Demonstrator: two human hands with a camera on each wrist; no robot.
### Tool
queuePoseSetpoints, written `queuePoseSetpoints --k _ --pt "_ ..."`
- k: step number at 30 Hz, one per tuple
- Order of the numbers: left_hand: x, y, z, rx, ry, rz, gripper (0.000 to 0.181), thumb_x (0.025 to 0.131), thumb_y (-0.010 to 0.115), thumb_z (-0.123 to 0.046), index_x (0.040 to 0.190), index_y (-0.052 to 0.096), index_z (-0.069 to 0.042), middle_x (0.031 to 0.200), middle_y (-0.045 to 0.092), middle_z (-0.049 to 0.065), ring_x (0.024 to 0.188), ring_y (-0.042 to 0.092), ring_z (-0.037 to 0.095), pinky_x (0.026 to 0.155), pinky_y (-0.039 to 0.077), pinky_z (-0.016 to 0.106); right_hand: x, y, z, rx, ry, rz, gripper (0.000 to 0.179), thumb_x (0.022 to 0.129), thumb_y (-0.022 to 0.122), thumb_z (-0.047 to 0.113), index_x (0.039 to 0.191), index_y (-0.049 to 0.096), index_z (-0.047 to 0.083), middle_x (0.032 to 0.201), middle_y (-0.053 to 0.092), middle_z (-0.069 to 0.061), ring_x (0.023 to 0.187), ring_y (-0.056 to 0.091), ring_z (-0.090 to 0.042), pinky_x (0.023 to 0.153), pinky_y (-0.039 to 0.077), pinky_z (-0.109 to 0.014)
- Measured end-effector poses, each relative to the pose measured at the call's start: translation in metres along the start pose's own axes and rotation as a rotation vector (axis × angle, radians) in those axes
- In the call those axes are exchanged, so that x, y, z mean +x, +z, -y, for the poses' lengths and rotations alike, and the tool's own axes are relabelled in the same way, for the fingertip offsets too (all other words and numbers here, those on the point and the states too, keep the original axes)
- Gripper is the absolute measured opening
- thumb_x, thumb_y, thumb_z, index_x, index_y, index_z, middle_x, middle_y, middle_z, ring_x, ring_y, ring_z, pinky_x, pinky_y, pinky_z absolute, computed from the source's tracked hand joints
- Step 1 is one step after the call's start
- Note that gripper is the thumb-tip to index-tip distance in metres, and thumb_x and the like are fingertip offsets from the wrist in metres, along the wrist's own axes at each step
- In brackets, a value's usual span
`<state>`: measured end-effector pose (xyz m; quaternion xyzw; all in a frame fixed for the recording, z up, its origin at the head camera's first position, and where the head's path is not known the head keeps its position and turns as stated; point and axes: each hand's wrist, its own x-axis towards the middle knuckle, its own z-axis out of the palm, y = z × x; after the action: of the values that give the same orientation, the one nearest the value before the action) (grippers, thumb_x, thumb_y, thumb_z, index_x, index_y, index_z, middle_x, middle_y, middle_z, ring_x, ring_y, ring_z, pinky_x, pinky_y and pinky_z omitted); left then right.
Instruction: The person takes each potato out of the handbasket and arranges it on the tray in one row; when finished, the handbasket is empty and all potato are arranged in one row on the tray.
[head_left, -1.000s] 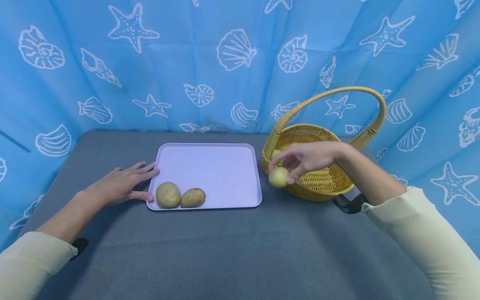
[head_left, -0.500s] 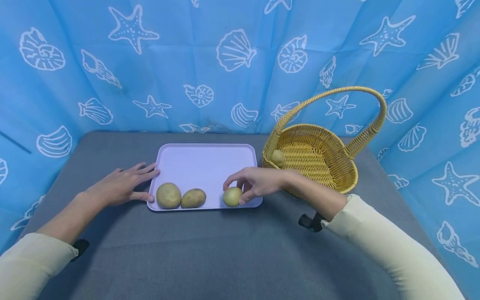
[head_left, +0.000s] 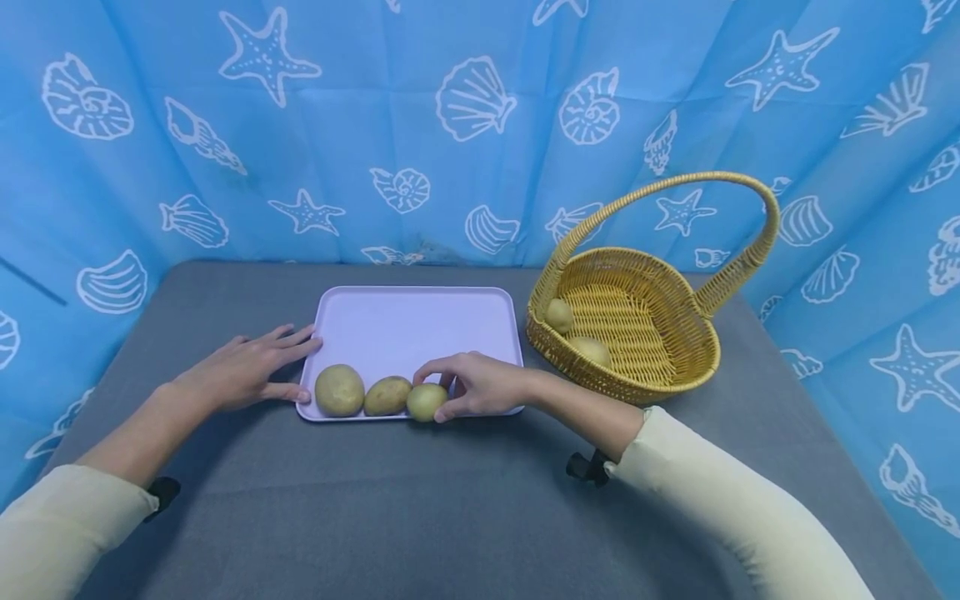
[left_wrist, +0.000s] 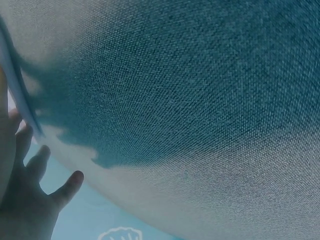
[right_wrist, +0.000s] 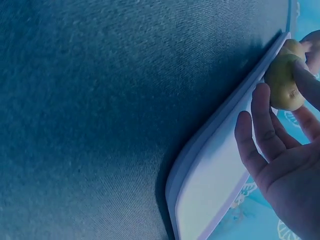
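My right hand (head_left: 480,385) pinches a small pale potato (head_left: 424,402) between thumb and fingers at the near edge of the lilac tray (head_left: 450,321). Beside it in the row lie a brownish oval potato (head_left: 387,396) and a larger round potato (head_left: 340,390) in the tray's near left corner. In the right wrist view the held potato (right_wrist: 285,82) shows between thumb and fingers. Fingers spread, my left hand (head_left: 247,369) rests at the tray's left rim, its fingertips touching the edge. Only part of the left hand (left_wrist: 30,185) appears in the left wrist view.
A yellow wicker basket (head_left: 686,321) with a tall arched handle stands right of the tray. Inside it are a small potato (head_left: 558,316) and another potato (head_left: 591,351). A grey cloth (head_left: 450,508) covers the table; a blue shell-print curtain (head_left: 420,125) hangs behind.
My right hand has carried the small potato from the basket's left side leftward onto the tray, up beside the oval potato. My left hand has stayed at the tray's rim.
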<state>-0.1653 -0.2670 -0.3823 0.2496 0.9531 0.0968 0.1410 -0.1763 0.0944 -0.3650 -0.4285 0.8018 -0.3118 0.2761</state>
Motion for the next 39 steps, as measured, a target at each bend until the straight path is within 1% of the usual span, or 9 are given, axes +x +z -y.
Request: queuePoseSetpoints --k 5,9,13,19,25,29,32,36,39 --pt "-0.001 -0.001 0.001 0.0 0.001 -0.002 0.1 0.082 0.057 -0.075 0.155 0.035 -0.009 0.161 0.026 0.018 0.145 0.021 0.05 0.103 0.019 0.079 -0.001 -0.002 0.002 -0.079 0.021 -0.003 0.051 0.09 0.075 0.016 0.137 0.055 0.009 0.111 0.069 -0.006 0.086 0.066 -0.013 0.081 0.054 -0.026" --pt "-0.001 -0.001 0.0 0.002 0.009 -0.012 0.098 0.083 0.059 -0.072 0.154 0.035 -0.009 0.161 0.027 0.018 0.145 0.022 0.05 0.103 0.02 0.079 -0.001 -0.003 0.001 -0.145 0.031 -0.017 0.05 0.091 0.074 0.017 0.137 0.056 0.008 0.107 0.069 -0.004 0.084 0.065 -0.011 0.079 0.053 -0.025" --pt "-0.001 -0.001 -0.001 0.013 0.019 -0.021 0.096 0.084 0.061 -0.069 0.154 0.036 -0.007 0.161 0.028 0.019 0.144 0.023 0.051 0.102 0.022 0.079 -0.002 -0.005 0.002 -0.167 0.02 -0.009 0.051 0.091 0.074 0.018 0.137 0.056 0.007 0.106 0.069 -0.005 0.082 0.065 -0.012 0.078 0.053 -0.026" --pt "0.001 0.001 -0.002 0.028 0.019 -0.028 0.097 0.083 0.06 -0.071 0.154 0.037 -0.008 0.16 0.029 0.018 0.144 0.024 0.049 0.103 0.023 0.078 -0.013 -0.018 0.005 -0.16 0.049 0.001 0.052 0.092 0.073 0.02 0.139 0.054 0.007 0.114 0.067 -0.011 0.085 0.067 -0.014 0.081 0.053 -0.03" --pt "0.004 0.002 -0.004 0.027 0.03 -0.035 0.099 0.083 0.058 -0.073 0.153 0.037 -0.008 0.16 0.029 0.017 0.145 0.024 0.048 0.103 0.024 0.077 -0.043 -0.048 0.014 -0.167 0.087 -0.003 0.047 0.093 0.072 0.02 0.136 0.057 0.007 0.116 0.067 -0.015 0.092 0.066 -0.016 0.079 0.055 -0.029" --pt "0.002 0.001 -0.003 0.012 0.025 -0.023 0.1 0.082 0.059 -0.073 0.153 0.037 -0.007 0.161 0.028 0.018 0.145 0.023 0.049 0.103 0.022 0.078 -0.068 -0.07 0.017 -0.219 0.125 -0.026 0.045 0.09 0.075 0.023 0.13 0.062 0.009 0.109 0.069 -0.007 0.095 0.065 -0.019 0.082 0.055 -0.035" --pt "0.001 0.0 -0.002 0.006 0.022 -0.019 0.099 0.082 0.06 -0.072 0.154 0.037 -0.007 0.161 0.028 0.018 0.145 0.022 0.049 0.103 0.022 0.079 -0.088 -0.087 0.016 -0.226 0.167 -0.025 0.046 0.087 0.078 0.023 0.128 0.063 0.007 0.112 0.068 -0.004 0.101 0.065 -0.022 0.088 0.054 -0.042" --pt "-0.001 0.0 -0.001 0.006 0.023 -0.018 0.098 0.083 0.059 -0.072 0.153 0.037 -0.007 0.161 0.028 0.018 0.145 0.022 0.049 0.103 0.022 0.078 -0.113 -0.108 0.009 -0.159 0.228 0.011 0.049 0.087 0.078 0.021 0.13 0.062 0.004 0.123 0.066 -0.007 0.111 0.063 -0.027 0.096 0.051 -0.048" --pt "-0.002 -0.001 -0.001 0.003 0.026 -0.02 0.097 0.084 0.058 -0.072 0.153 0.037 -0.007 0.161 0.028 0.018 0.145 0.023 0.049 0.103 0.022 0.078 -0.129 -0.123 0.002 -0.091 0.268 0.036 0.051 0.088 0.077 0.02 0.132 0.06 0.002 0.125 0.065 -0.01 0.113 0.062 -0.028 0.097 0.05 -0.046"
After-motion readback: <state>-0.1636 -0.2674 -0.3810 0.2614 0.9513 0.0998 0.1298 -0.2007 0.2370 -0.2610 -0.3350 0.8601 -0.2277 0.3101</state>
